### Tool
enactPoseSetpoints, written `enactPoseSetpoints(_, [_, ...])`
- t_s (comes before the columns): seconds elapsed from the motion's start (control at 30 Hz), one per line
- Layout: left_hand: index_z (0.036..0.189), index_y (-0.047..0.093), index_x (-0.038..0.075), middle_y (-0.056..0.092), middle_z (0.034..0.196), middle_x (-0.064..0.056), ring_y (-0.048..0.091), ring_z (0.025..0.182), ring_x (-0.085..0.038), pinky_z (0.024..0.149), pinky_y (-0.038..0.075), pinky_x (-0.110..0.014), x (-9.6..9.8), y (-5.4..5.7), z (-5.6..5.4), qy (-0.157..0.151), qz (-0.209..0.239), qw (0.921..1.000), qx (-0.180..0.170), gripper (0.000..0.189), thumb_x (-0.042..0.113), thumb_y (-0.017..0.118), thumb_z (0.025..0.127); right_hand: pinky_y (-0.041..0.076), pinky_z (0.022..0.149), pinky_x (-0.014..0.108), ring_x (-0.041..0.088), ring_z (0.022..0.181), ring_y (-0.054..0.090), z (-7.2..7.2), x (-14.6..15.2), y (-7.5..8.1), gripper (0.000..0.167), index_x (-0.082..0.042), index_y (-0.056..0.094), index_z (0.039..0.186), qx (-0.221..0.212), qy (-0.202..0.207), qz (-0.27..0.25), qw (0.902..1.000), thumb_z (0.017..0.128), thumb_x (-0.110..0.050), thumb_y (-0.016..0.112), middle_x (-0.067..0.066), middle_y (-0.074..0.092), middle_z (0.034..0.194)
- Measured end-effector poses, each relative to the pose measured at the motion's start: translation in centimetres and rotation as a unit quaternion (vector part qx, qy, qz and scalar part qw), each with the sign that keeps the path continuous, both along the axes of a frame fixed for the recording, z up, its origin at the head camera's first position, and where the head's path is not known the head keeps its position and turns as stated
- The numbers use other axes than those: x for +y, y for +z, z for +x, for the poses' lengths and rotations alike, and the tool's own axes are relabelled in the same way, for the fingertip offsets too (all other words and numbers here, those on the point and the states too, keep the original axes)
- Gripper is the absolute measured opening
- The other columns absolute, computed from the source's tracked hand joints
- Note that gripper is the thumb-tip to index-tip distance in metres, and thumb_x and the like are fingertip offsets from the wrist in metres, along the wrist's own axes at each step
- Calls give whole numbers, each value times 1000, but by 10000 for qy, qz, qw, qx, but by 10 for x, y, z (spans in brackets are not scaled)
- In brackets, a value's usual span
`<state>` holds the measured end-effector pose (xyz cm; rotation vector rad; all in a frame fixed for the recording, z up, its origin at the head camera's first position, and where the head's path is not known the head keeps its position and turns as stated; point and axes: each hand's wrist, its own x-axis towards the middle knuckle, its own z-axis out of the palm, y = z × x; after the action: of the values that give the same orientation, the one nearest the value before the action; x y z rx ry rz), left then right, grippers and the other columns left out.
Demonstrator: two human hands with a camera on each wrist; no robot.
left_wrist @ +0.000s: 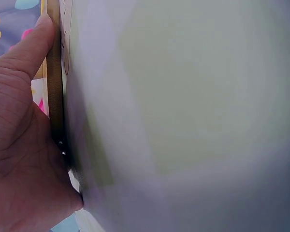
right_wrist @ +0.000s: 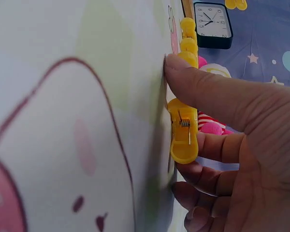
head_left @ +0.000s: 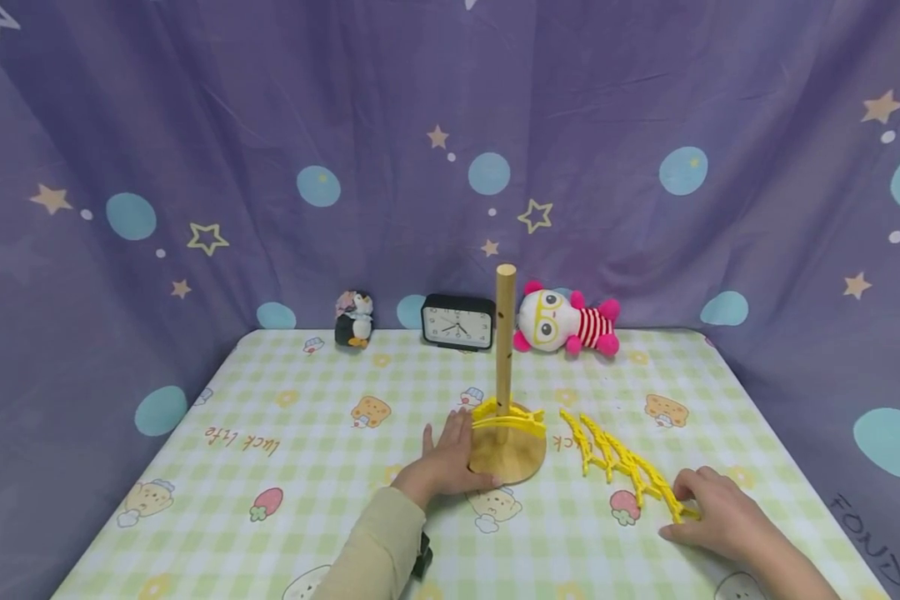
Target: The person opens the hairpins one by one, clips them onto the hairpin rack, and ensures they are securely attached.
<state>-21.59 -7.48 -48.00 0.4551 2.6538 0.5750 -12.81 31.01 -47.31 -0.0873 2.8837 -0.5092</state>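
Observation:
A wooden stand [head_left: 505,342] has an upright pole on a round base [head_left: 504,462]. Around the pole's foot sits a yellow plastic piece [head_left: 510,418]. My left hand [head_left: 447,461] grips the base at its left edge; in the left wrist view the thumb [left_wrist: 31,50] lies along the base's rim [left_wrist: 54,92]. To the right, a yellow strip with several clothespins [head_left: 618,458] lies slantwise on the table. My right hand [head_left: 720,512] pinches its near end. The right wrist view shows a spring clothespin [right_wrist: 183,137] between thumb and fingers.
A penguin toy [head_left: 354,319], a black alarm clock [head_left: 458,322] and a pink-and-white plush toy [head_left: 566,319] stand along the table's back edge. Behind them hangs a purple curtain [head_left: 390,108]. A checked cloth [head_left: 322,392] covers the table.

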Motion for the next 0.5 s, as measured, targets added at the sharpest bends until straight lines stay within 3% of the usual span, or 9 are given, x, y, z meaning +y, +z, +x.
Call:
enactPoseSetpoints(0.1, [157, 2, 5, -6, 163, -10, -9, 149, -22, 114, -14, -53, 0, 2, 2, -5, 12, 10000, -5, 115, 63, 67, 81, 41, 67, 37, 18, 78, 44, 1, 0, -1, 57, -14, 59, 93, 0, 7, 24, 10000, 63, -54, 85, 0, 50, 88])
enactPoseSetpoints(0.5, [157, -1, 7, -10, 163, -7, -13, 148, -21, 113, -15, -53, 0, -8, -4, -3, -133, 9999, 61, 117, 66, 65, 80, 45, 66, 37, 16, 75, 48, -3, 3, 3, 55, -12, 60, 90, -8, -113, -39, 9999, 63, -52, 86, -2, 54, 85])
